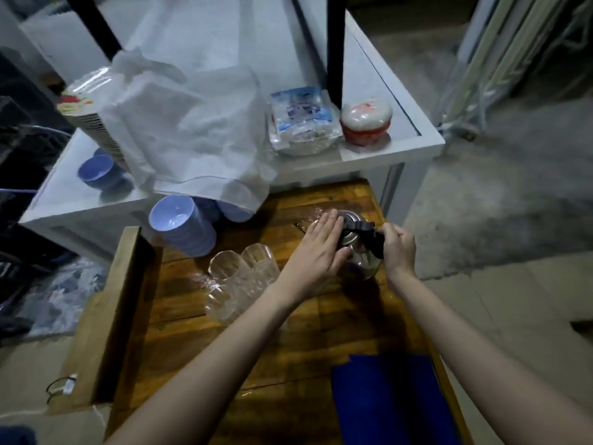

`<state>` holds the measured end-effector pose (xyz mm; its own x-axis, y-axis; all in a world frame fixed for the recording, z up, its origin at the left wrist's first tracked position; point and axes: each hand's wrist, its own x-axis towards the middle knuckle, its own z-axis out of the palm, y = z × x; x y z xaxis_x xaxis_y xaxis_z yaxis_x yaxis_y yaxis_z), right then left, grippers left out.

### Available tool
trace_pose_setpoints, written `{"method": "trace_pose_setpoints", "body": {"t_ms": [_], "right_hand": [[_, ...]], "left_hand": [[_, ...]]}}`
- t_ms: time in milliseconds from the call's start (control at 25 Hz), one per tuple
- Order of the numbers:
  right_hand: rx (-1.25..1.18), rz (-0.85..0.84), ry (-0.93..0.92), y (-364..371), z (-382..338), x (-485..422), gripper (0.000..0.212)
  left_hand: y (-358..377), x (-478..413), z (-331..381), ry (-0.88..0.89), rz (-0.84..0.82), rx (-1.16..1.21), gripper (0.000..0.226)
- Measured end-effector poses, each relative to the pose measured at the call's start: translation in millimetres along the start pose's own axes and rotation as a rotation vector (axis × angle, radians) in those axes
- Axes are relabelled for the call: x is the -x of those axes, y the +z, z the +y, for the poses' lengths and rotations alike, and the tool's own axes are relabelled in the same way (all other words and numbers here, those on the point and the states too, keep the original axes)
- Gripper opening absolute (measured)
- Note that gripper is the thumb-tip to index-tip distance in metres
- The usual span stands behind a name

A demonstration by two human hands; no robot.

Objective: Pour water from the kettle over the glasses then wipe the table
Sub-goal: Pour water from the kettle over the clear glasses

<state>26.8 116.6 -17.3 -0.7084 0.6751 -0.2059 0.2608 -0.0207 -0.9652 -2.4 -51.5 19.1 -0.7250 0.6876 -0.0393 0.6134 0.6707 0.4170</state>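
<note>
A metal kettle [361, 264] with a black handle stands at the far right of the wet wooden table [288, 348]. My right hand [398, 248] is closed around the handle. My left hand [321, 248] lies flat against the kettle's left side and lid, fingers together and stretched out. Several clear ribbed glasses [240, 281] lie clustered on the table just left of the kettle, under my left forearm. A blue cloth [388, 399] rests on the table's near right corner.
A stack of blue bowls [183, 226] lies tipped at the table's far left. Behind stands a white table [401, 130] with plastic bags [192, 130], a wrapped packet [301, 120], a red-and-white lidded container [365, 123] and another blue bowl [96, 171]. Concrete floor lies to the right.
</note>
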Motion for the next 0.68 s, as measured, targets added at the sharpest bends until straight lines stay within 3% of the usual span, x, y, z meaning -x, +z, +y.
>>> {"method": "trace_pose_setpoints", "body": {"t_ms": [240,480,680], "right_hand": [[-0.151,0.077,0.144,-27.2,42.0,-13.7,0.036],[-0.236,0.097,0.176,-35.2,48.9,-23.5,0.033],[-0.217,0.009,0.186,-36.3,63.5,-25.9,0.024]], "left_hand": [[33.7,-35.8,15.9,0.05,-0.198,-0.079,0.063],[51.8,-52.3,24.6,0.063,-0.165,-0.112,0.065],[61.9,-51.4,23.6,0.069,-0.125,-0.171,0.064]]}}
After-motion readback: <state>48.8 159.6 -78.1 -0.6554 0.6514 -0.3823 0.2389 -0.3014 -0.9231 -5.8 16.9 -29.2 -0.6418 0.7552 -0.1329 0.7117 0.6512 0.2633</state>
